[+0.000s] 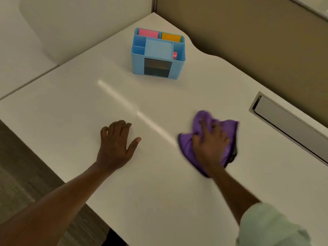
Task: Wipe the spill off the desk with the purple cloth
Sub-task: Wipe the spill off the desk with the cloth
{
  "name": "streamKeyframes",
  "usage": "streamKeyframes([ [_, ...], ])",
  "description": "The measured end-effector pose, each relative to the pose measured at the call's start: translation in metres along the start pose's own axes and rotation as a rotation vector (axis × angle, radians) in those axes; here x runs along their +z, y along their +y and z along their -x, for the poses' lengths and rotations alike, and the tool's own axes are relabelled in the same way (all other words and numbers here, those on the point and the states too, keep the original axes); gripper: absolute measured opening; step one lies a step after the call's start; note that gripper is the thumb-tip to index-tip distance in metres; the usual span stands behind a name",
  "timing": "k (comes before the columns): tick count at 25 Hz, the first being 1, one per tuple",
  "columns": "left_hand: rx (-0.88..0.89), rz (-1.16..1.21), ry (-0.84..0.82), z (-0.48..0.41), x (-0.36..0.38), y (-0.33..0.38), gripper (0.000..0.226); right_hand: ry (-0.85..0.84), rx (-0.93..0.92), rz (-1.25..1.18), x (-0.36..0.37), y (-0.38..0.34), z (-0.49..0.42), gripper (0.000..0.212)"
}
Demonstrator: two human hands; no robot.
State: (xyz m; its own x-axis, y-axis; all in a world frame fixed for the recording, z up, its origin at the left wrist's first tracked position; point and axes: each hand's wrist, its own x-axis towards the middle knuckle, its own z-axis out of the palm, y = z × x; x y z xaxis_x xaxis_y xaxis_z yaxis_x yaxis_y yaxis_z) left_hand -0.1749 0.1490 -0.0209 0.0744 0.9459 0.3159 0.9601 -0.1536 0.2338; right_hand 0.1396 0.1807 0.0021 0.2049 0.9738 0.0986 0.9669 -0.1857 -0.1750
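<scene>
My right hand [210, 146] presses down on the bunched purple cloth [228, 129] on the white desk [159, 183], right of centre. The fingers are dug into the fabric, and the hand and cloth look motion-blurred. My left hand [116, 144] lies flat on the desk left of centre, palm down, fingers slightly spread, holding nothing. A dark patch shows at the cloth's lower right edge; whether it is spill or shadow I cannot tell. No other liquid shows on the desk.
A blue desk organiser [158, 54] with pink and orange sticky notes stands at the back centre. A grey cable-slot cover [291, 126] is set into the desk at the right. Partition walls close the back, and the desk's front-left edge drops to carpet.
</scene>
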Motion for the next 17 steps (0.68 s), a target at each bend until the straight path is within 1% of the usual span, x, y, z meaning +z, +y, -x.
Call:
streamKeyframes([
  [1, 0.009, 0.007, 0.011, 0.000, 0.001, -0.001, 0.056, -0.051, -0.227, -0.004, 0.007, -0.009, 0.030, 0.068],
  [2, 0.017, 0.013, 0.020, 0.001, 0.003, -0.002, 0.056, -0.142, -0.500, -0.019, 0.010, -0.005, 0.056, 0.071],
  [3, 0.022, 0.017, 0.029, 0.001, 0.004, -0.003, 0.056, -0.214, -0.744, -0.008, 0.007, 0.011, 0.059, 0.073],
  [4, 0.027, 0.020, 0.035, 0.001, 0.005, -0.003, 0.057, -0.240, -0.903, -0.015, 0.000, 0.034, 0.039, 0.074],
  [5, 0.029, 0.020, 0.036, 0.000, 0.007, -0.003, 0.058, -0.215, -0.931, 0.009, -0.008, 0.057, 0.005, 0.073],
  [6, 0.024, 0.019, 0.033, 0.000, 0.007, -0.003, 0.059, -0.181, -0.824, 0.035, -0.014, 0.075, -0.032, 0.070],
  [7, 0.020, 0.018, 0.033, 0.001, 0.007, -0.003, 0.060, -0.113, -0.625, 0.053, -0.020, 0.089, -0.070, 0.067],
  [8, 0.022, 0.015, 0.037, 0.000, 0.009, -0.003, 0.061, -0.034, -0.389, 0.087, -0.024, 0.095, -0.111, 0.065],
  [9, 0.020, 0.015, 0.035, 0.000, 0.009, -0.002, 0.062, 0.030, -0.174, 0.104, -0.021, 0.095, -0.144, 0.065],
  [10, 0.016, 0.017, 0.034, -0.001, 0.010, -0.003, 0.062, 0.061, -0.007, 0.095, -0.015, 0.083, -0.173, 0.063],
  [11, 0.011, 0.020, 0.033, 0.000, 0.011, -0.004, 0.062, 0.067, 0.106, 0.082, -0.008, 0.063, -0.193, 0.060],
  [12, 0.010, 0.022, 0.035, 0.000, 0.012, -0.004, 0.063, 0.053, 0.156, 0.065, -0.001, 0.040, -0.205, 0.057],
  [13, 0.014, 0.024, 0.038, 0.000, 0.013, -0.005, 0.063, 0.042, 0.150, 0.044, 0.005, 0.018, -0.211, 0.055],
  [15, 0.007, 0.035, 0.039, -0.002, 0.012, -0.006, 0.063, 0.021, 0.035, 0.022, 0.017, -0.023, -0.201, 0.054],
  [17, -0.014, 0.045, 0.030, -0.003, 0.011, -0.006, 0.064, -0.021, -0.136, 0.007, 0.027, -0.061, -0.155, 0.056],
])
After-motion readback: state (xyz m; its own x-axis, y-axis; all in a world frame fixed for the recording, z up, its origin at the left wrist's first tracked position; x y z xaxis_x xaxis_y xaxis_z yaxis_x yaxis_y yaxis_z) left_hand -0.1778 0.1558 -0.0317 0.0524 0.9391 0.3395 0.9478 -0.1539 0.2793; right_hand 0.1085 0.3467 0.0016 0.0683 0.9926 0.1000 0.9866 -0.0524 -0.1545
